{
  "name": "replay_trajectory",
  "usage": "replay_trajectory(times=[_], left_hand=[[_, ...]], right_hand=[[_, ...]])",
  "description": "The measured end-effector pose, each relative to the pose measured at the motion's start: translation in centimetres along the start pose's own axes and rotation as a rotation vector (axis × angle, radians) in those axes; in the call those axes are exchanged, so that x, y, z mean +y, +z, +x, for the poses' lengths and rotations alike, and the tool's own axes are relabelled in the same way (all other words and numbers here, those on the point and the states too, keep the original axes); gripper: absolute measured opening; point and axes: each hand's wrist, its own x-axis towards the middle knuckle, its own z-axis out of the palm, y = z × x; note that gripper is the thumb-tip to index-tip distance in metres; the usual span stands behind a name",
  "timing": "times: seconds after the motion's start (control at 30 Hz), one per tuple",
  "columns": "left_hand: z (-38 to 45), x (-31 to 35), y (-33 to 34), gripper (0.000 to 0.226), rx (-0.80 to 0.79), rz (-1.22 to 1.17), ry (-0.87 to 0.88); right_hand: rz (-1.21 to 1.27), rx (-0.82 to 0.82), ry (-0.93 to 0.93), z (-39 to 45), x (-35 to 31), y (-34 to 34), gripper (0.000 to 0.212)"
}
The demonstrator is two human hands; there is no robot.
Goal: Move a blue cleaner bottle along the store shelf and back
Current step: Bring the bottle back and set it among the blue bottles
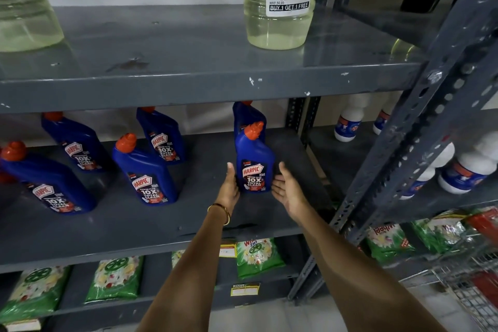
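A blue Harpic cleaner bottle [254, 167] with an orange cap stands upright on the grey middle shelf [161, 226], right of centre. My left hand [229, 183] lies flat against the bottle's left side, thumb pointing up. My right hand [288, 187] is just to its right, palm turned toward it and fingers spread, with the fingertips at the label's edge. Neither hand wraps around the bottle. A second blue bottle [246, 116] stands directly behind it.
Several more blue Harpic bottles [145, 172] stand to the left on the same shelf. A clear bleach bottle [280, 16] is on the shelf above. White bottles [463, 170] fill the right-hand rack past a grey upright post [404, 151]. Green detergent packs [258, 256] lie below.
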Motion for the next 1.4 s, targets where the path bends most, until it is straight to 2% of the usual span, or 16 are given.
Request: replay_trajectory(times=[0.13, 0.3, 0.4, 0.47, 0.53, 0.67, 0.73, 0.83, 0.93, 1.2, 1.3, 1.4], left_hand=[[-0.3, -0.2, 0.5, 0.067, 0.005, -0.021, 0.016], [-0.5, -0.2, 0.7, 0.068, 0.001, -0.04, 0.013], [-0.4, -0.5, 0.9, 0.072, -0.004, -0.052, -0.008], [-0.2, -0.9, 0.7, 0.077, -0.004, -0.145, -0.054], [0.1, -1.3, 0.5, 0.081, 0.004, -0.183, -0.081], [0.1, -1.6, 0.5, 0.08, 0.115, 0.082, -0.026], [-0.2, -1.8, 0.4, 0.078, 0.113, 0.089, -0.01], [-1.6, -2.3, 0.5, 0.073, 0.068, 0.013, -0.002], [-3.3, -2.7, 0.7, 0.069, 0.005, -0.068, -0.017], [-5.6, -4.2, 0.7, 0.066, 0.025, 0.022, -0.013], [-6.1, -4.6, 0.6, 0.07, 0.037, 0.04, -0.005], [-6.5, -4.6, 0.5, 0.084, 0.05, 0.12, -0.029]], right_hand=[[-0.027, -0.053, -0.023, -0.4, 0.4, 0.6, 0.066], [-0.028, -0.133, 0.04, -0.2, 0.2, 0.9, 0.064], [-0.067, -0.139, 0.041, 0.5, 0.6, 0.7, 0.067], [-0.081, -0.141, 0.045, 0.7, 0.9, 0.6, 0.071], [-0.186, -0.08, 0.0, 0.8, 1.1, 0.2, 0.076], [-0.292, -0.071, -0.056, 0.3, 1.2, -0.4, 0.081], [-0.278, -0.083, -0.044, 0.0, 1.3, -0.4, 0.083], [-0.127, -0.186, -0.001, -0.9, 2.0, -0.5, 0.078], [-0.177, -0.161, -0.001, -2.1, 2.6, -0.9, 0.082], [-0.092, -0.207, -0.01, -4.8, 3.7, -1.8, 0.069], [-0.101, -0.199, -0.02, -5.6, 3.9, -2.0, 0.067], [-0.11, -0.191, -0.066, -6.1, 4.1, -2.1, 0.066]])
